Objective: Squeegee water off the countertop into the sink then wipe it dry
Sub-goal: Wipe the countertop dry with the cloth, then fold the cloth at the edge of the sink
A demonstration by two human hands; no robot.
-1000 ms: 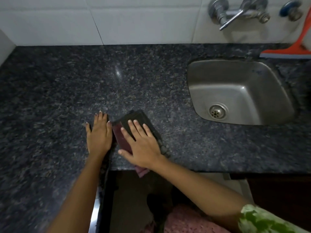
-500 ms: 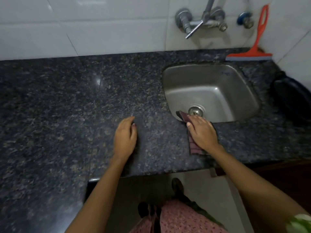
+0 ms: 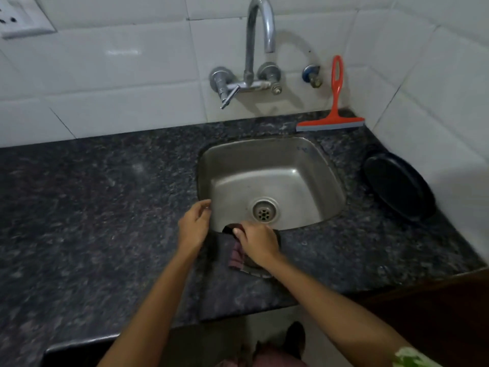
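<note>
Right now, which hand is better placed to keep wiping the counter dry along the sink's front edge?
The right hand: it already presses the cloth on the countertop at the sink rim. The left hand holds nothing.

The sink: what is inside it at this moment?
Inside the sink only the drain shows, and a cloth corner hangs over its front rim under the right hand. The inner front wall is hidden.

White glossy tiled wall (image 3: 119, 75) meets a side wall at right corner, switch plate (image 3: 18, 21) top left, chrome wall tap (image 3: 258, 43), dark cabinet front (image 3: 436, 313) lower right.
</note>
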